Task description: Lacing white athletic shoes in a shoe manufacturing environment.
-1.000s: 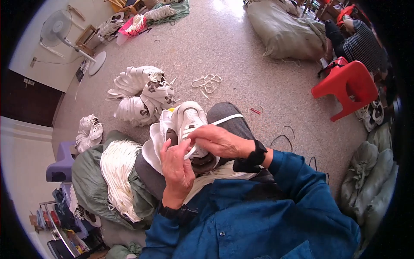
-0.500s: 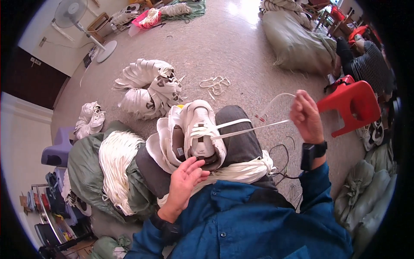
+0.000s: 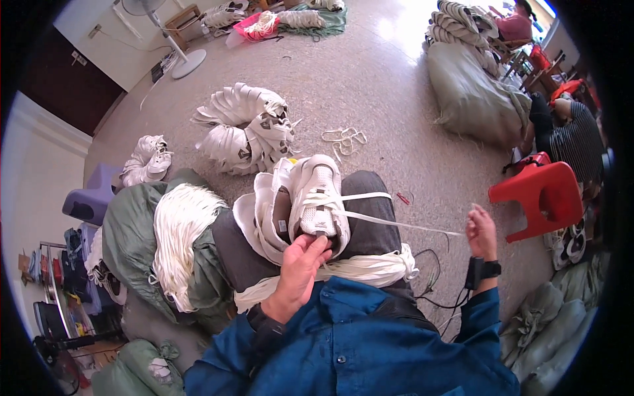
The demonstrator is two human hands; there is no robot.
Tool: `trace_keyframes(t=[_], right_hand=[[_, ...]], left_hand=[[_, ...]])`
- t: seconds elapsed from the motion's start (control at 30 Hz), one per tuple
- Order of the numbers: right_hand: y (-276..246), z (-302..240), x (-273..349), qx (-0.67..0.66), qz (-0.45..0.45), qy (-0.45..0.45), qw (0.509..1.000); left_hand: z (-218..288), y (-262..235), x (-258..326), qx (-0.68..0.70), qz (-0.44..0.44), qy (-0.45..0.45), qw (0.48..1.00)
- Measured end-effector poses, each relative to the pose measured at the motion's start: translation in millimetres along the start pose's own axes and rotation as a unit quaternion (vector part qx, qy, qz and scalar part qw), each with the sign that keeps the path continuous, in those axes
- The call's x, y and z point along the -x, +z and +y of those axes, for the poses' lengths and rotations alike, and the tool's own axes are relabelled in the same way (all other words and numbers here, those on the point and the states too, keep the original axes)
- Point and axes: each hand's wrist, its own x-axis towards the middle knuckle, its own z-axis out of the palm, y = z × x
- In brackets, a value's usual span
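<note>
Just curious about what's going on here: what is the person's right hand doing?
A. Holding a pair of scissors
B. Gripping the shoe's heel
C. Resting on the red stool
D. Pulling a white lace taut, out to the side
D: the right hand pinches the white lace, which runs straight from the white shoe on the lap.

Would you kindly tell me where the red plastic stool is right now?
In the head view, the red plastic stool stands on the floor at the person's right, just beyond the right hand pulling the white lace, beside a seated person in a striped top.
</note>
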Motion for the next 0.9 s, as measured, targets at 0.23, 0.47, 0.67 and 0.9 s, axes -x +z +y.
trace_keyframes(t=[0.23, 0.47, 0.67, 0.9], right_hand=[[188, 3, 80, 0.135, -0.281, 0.103, 0.945], [268, 62, 96, 0.258, -0.375, -0.150, 0.878], [270, 49, 108, 0.269, -0.339, -0.050, 0.900], [277, 49, 110, 0.355, -0.292, -0.182, 0.869]], left_hand=[[-2, -1, -39, 0.289, 0.011, -0.040, 0.956], [-13, -3, -31, 0.226, -0.027, -0.041, 0.973], [-18, -9, -31, 0.265, -0.057, -0.021, 0.962], [-10, 3, -24, 0.268, -0.044, -0.031, 0.962]])
